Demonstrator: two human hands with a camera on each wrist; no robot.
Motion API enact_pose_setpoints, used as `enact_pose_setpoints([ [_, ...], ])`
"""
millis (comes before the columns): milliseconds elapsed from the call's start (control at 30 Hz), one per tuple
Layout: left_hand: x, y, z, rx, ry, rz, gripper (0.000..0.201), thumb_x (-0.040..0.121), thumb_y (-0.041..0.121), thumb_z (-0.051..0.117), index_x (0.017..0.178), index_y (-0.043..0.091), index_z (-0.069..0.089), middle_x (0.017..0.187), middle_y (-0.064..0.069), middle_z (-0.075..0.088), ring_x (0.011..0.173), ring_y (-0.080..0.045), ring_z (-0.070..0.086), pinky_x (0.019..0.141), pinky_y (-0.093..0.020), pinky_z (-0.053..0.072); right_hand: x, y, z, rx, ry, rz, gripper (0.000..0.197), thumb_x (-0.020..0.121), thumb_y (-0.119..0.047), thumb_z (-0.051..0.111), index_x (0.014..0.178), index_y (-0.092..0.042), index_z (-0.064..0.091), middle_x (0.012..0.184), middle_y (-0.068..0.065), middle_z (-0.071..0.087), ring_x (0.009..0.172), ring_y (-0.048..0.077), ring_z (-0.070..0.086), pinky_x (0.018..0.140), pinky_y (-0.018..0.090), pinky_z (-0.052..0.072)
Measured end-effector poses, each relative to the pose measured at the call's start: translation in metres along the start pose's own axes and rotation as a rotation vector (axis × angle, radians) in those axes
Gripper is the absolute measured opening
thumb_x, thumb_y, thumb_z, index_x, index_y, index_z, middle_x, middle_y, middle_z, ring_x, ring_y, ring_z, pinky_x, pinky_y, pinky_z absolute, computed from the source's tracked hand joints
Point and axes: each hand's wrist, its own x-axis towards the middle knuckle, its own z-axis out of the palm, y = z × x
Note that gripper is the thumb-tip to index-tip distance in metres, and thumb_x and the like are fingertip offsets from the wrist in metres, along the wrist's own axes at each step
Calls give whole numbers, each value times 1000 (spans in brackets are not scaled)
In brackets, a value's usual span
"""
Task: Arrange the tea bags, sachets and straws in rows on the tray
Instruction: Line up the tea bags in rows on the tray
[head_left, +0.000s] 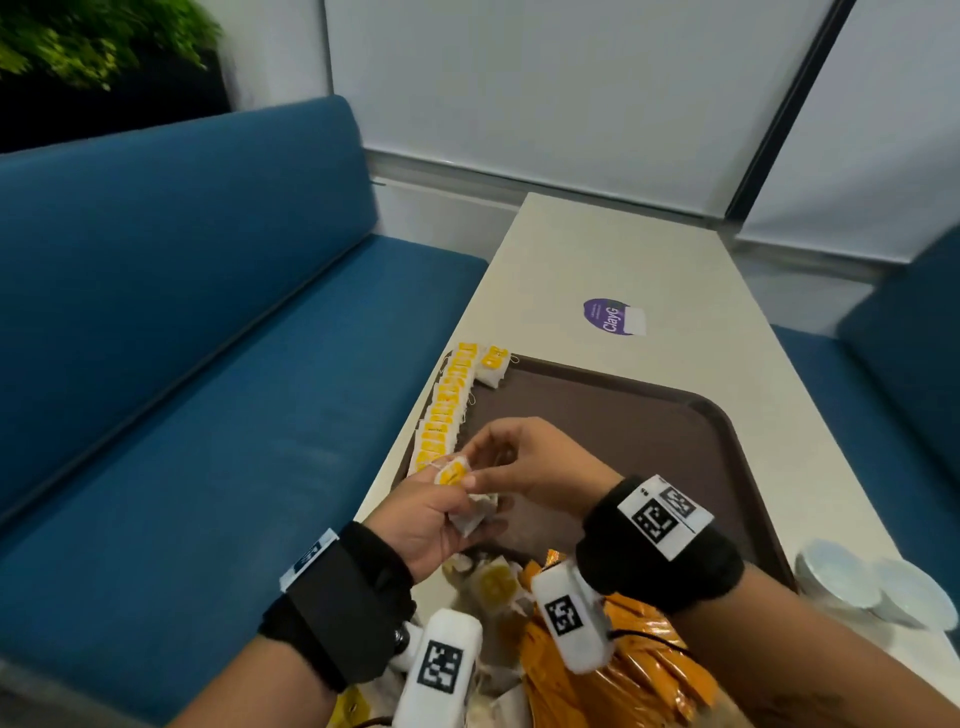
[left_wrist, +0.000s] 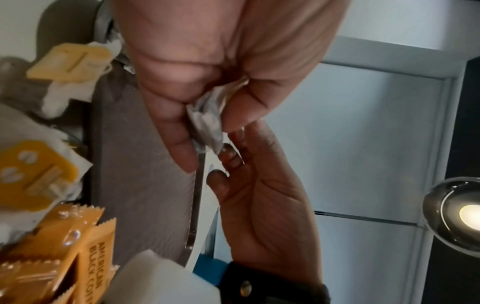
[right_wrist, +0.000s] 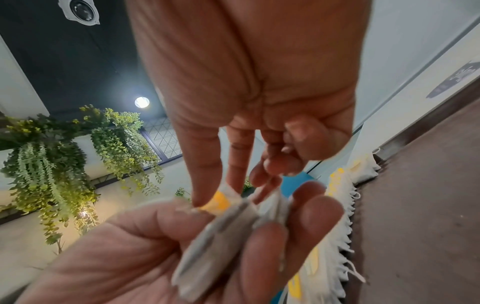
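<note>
My left hand (head_left: 462, 512) grips a small stack of tea bags (head_left: 478, 514) over the near left corner of the brown tray (head_left: 623, 415). My right hand (head_left: 467, 465) pinches the top bag by its yellow tag (head_left: 452, 474). In the right wrist view, the right hand (right_wrist: 221, 195) pinches the tag (right_wrist: 218, 202) above the left hand's bags (right_wrist: 215, 242). The left wrist view shows the left hand (left_wrist: 207, 144) curled round a bag (left_wrist: 207, 123). A row of tea bags (head_left: 447, 405) lines the tray's left edge. No straws are in view.
Loose tea bags (head_left: 493, 582) and orange coffee sachets (head_left: 623, 670) are heaped at the tray's near end. White bowls (head_left: 867, 587) stand to the right of the tray. A purple sticker (head_left: 613, 317) lies on the table (head_left: 623, 249). A blue bench (head_left: 208, 364) runs along the left.
</note>
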Motion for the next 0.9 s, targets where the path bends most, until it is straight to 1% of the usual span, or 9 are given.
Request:
enact_pose_setpoints([
  [167, -5, -2, -1, 72, 33, -23, 42, 84, -18, 39, 114, 8, 55, 91, -13, 62, 77, -23, 64, 78, -41, 53, -5, 1, 1, 126, 27, -21, 19, 78, -2, 73, 72, -15, 61, 69, -1, 60, 60, 4, 55, 62, 15, 47],
  [367, -6, 1, -14, 40, 127, -27, 40, 83, -22, 38, 109, 3, 55, 102, -17, 62, 78, -25, 67, 59, -29, 58, 11, 0, -22, 335, 241, 89, 19, 87, -7, 64, 75, -16, 53, 64, 3, 57, 45, 5, 53, 39, 17, 26],
  [500, -4, 2, -21, 17, 126, -24, 45, 83, -26, 34, 109, 4, 55, 103, -20, 66, 77, -26, 71, 61, -32, 58, 55, 13, -48, 254, 454, 166, 19, 90, -5, 60, 76, -14, 49, 60, 4, 58, 41, 5, 57, 34, 15, 27],
  [633, -2, 4, -27, 26, 109, -26, 44, 84, -24, 36, 112, 5, 54, 106, -20, 68, 86, -28, 70, 64, -35, 58, 105, 37, -59, 145, 491, 304, 25, 91, -4, 57, 72, -15, 45, 58, 8, 53, 46, 14, 56, 29, 13, 29],
  [700, -1, 5, -28, 51, 103, -29, 42, 85, -22, 38, 112, 5, 54, 109, -20, 67, 89, -30, 68, 63, -34, 58, 127, 44, -57, 175, 475, 354, 23, 91, -6, 57, 73, -16, 47, 67, 9, 56, 55, 17, 57, 39, 16, 44],
  [733, 0, 6, -29, 60, 103, -31, 40, 86, -21, 38, 112, 5, 54, 110, -20, 66, 89, -30, 67, 63, -33, 58, 135, 47, -54, 157, 439, 376, 15, 92, -10, 55, 79, -16, 52, 79, 11, 60, 64, 19, 60, 55, 22, 54],
  [767, 0, 7, -29, 64, 103, -33, 38, 86, -20, 38, 112, 4, 54, 111, -20, 65, 89, -30, 67, 62, -33, 57, 144, 50, -57, 194, 441, 468, 6, 94, -17, 53, 92, -14, 58, 95, 14, 61, 80, 22, 63, 75, 28, 55],
  [800, 1, 7, -30, 65, 103, -34, 37, 87, -18, 38, 112, 4, 54, 111, -20, 65, 88, -30, 66, 63, -33, 57, 150, 46, -57, 101, 392, 520, 21, 95, -24, 50, 109, -12, 59, 112, 13, 60, 99, 26, 61, 89, 30, 49],
  [900, 2, 7, -33, 63, 105, -40, 35, 87, -17, 39, 111, 3, 55, 109, -19, 65, 88, -30, 66, 65, -34, 56, 158, 43, -44, -509, 330, 476, 42, 95, -36, 46, 133, -17, 48, 131, 8, 54, 122, 26, 51, 94, 29, 42],
])
